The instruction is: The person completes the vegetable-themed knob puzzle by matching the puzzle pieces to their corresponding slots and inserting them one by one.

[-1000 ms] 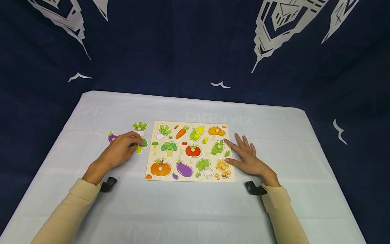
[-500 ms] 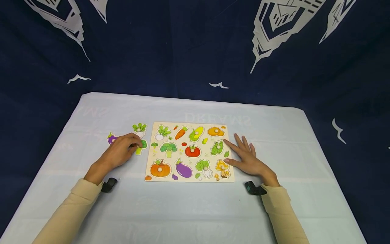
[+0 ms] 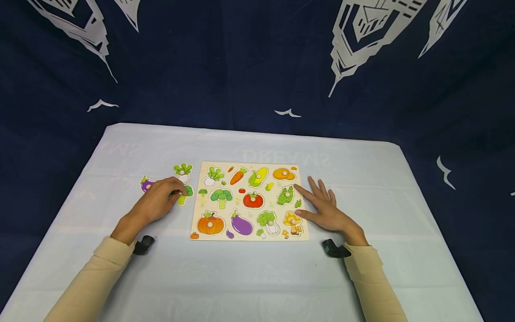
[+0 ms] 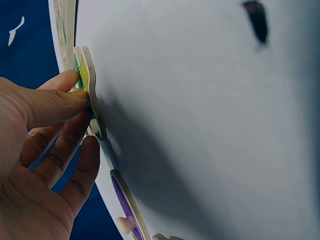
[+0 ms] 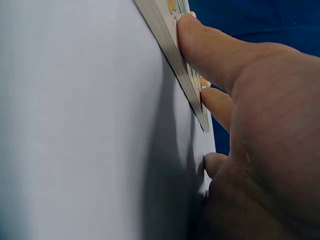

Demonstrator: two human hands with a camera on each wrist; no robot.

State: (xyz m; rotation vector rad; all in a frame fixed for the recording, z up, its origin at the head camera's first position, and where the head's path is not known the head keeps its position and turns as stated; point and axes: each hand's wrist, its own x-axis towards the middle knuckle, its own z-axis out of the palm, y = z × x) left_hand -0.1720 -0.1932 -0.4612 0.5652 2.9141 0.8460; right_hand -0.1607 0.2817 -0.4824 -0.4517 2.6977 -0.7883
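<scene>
The site is a draped tabletop workstation; the room type cannot be determined. Indicators: a dark blue fabric backdrop (image 3: 241, 67) bearing white printed motifs (image 3: 288, 113), a white table cover (image 3: 241, 281), and black wrist-mounted cameras (image 3: 143, 245).

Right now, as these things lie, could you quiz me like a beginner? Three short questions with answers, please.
1. Which loose piece is the left hand pinching?
2. True or false: the right hand is holding the carrot.
3. Fill in: in the head view, the loose eggplant lies to the ____ of the board.

Key:
1. The broccoli.
2. False; its fingers touch the board's edge area.
3. Left.
</scene>
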